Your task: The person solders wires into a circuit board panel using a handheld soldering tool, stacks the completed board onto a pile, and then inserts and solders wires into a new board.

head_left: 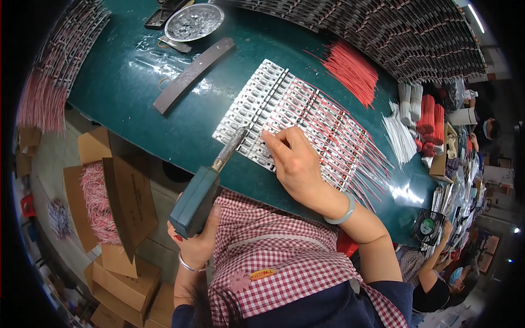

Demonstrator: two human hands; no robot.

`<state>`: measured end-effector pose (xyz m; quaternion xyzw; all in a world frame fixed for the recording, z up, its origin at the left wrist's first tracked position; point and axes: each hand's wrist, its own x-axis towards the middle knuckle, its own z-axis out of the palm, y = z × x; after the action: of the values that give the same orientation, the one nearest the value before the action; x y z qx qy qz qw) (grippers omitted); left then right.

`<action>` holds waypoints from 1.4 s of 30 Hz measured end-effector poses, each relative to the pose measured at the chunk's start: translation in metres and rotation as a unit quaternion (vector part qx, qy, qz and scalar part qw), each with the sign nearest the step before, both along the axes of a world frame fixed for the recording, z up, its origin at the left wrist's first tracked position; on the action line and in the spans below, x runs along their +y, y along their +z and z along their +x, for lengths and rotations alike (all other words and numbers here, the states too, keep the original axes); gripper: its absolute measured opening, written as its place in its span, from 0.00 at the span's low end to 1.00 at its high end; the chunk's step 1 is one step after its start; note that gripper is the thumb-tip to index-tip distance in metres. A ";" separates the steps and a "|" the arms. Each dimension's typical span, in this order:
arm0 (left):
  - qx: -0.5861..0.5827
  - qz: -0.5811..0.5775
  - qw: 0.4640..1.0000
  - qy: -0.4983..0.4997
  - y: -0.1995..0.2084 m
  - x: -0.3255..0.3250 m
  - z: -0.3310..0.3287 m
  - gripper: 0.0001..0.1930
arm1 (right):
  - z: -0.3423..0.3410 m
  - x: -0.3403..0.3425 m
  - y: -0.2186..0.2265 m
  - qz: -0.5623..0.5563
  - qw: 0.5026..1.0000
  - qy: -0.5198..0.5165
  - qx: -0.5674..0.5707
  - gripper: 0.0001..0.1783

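Observation:
My left hand is wrapped round the grip of a dark green soldering gun. Its metal tip reaches up to a block of small white-and-silver parts laid in rows on the table. Over the same block, my right hand is closed in a pinch beside the tip; whatever lies between the fingertips is too small to make out. Red and white wires trail from the right part of the block toward the table's right side.
Loose red wires and white wires lie right of the block. A flat bar and a metal bowl sit at left. Stacked wired parts line the far edge. Cardboard boxes stand on the floor. Other people work at right.

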<state>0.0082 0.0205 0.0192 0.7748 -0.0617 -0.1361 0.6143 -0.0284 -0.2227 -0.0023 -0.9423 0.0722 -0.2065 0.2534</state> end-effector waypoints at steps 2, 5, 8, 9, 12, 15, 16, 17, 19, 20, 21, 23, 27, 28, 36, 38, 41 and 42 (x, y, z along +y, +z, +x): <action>-0.003 0.008 1.000 -0.011 -0.001 0.001 -0.001 0.14 | 0.001 -0.001 -0.001 -0.009 0.999 0.001 -0.041 0.16; -0.027 0.002 0.999 -0.030 0.000 -0.003 0.000 0.13 | 0.003 0.000 -0.001 -0.003 0.999 0.005 -0.053 0.15; -0.057 -0.012 0.997 -0.046 -0.001 -0.006 0.001 0.12 | 0.003 0.000 -0.002 -0.018 0.999 0.003 -0.047 0.12; -0.066 -0.013 0.996 -0.054 -0.001 -0.007 0.001 0.11 | 0.003 0.000 -0.002 -0.018 0.999 0.002 -0.047 0.12; -0.053 -0.009 0.997 -0.059 0.000 -0.008 0.001 0.10 | 0.003 0.000 -0.002 -0.032 0.998 -0.001 -0.049 0.12; -0.054 -0.011 0.997 -0.063 -0.002 -0.008 0.001 0.10 | 0.004 0.000 -0.002 -0.035 0.998 -0.001 -0.043 0.11; -0.054 -0.010 0.996 -0.064 -0.002 -0.008 0.001 0.10 | 0.004 0.000 -0.003 -0.037 0.998 0.001 -0.046 0.11; -0.057 0.000 0.996 -0.069 -0.001 -0.009 0.002 0.10 | 0.004 0.000 -0.003 -0.039 0.998 0.003 -0.049 0.11; -0.060 0.011 0.995 -0.076 0.000 -0.007 0.002 0.10 | 0.004 0.001 -0.002 -0.037 0.998 0.004 -0.047 0.11; -0.053 0.020 0.995 -0.079 0.000 -0.006 0.002 0.10 | 0.004 0.001 -0.001 -0.035 0.998 0.005 -0.046 0.11; -0.045 0.028 0.995 -0.081 0.000 -0.005 0.002 0.10 | 0.004 0.001 -0.001 -0.034 0.998 0.005 -0.046 0.11; -0.032 0.027 0.996 -0.080 0.000 -0.005 0.002 0.10 | 0.004 0.001 -0.001 -0.035 0.999 0.004 -0.039 0.11; -0.038 0.031 0.996 -0.069 0.005 -0.004 0.002 0.11 | 0.005 0.001 0.001 -0.030 0.998 0.003 -0.050 0.13; -0.038 0.031 0.996 -0.071 0.003 -0.003 0.001 0.11 | 0.005 0.001 0.001 -0.029 0.998 0.003 -0.052 0.13; -0.061 -0.006 0.997 -0.041 -0.010 0.008 -0.003 0.15 | 0.002 0.001 0.000 -0.060 0.998 0.004 -0.027 0.12; -0.073 -0.008 0.996 -0.044 -0.015 0.008 -0.002 0.16 | 0.001 -0.008 0.004 -0.055 0.998 -0.002 -0.038 0.12; -0.080 -0.008 0.996 -0.032 -0.019 0.009 0.000 0.17 | 0.003 -0.032 0.011 -0.041 0.998 -0.017 -0.049 0.09; -0.075 -0.011 0.997 -0.022 -0.020 0.010 0.000 0.17 | 0.006 -0.045 0.012 -0.058 0.996 -0.044 -0.058 0.08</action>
<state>0.0084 0.0306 -0.0004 0.7745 -0.1265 -0.0904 0.6131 -0.0226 -0.2675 0.0096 -0.9377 0.0869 -0.2759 0.1926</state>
